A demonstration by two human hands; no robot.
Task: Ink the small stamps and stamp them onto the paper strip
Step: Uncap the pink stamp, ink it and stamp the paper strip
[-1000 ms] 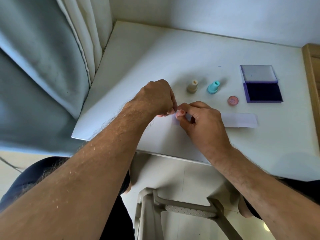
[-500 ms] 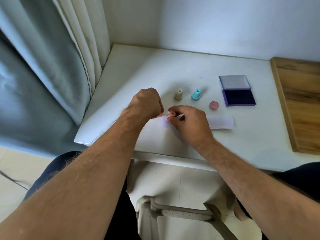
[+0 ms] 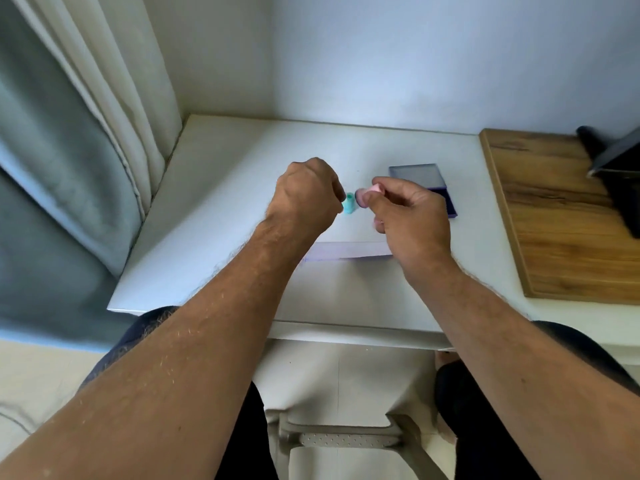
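A small pink stamp [image 3: 370, 195] is being pinched in the right hand [image 3: 408, 220], lifted above the white worktop [image 3: 221, 216] in front of the open purple ink pad [image 3: 446, 199]. The left hand [image 3: 304, 199] is hovering curled like a fist; whether it is holding anything cannot be told. Between the two hands a teal stamp [image 3: 349, 204] is standing upright, and the paper strip [image 3: 346, 251] is lying below them.

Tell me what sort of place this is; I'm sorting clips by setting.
Probably a home room, at a small desk: a plain white table pushed into a wall corner, a grey-and-cream curtain hanging beside it, and a wooden board.
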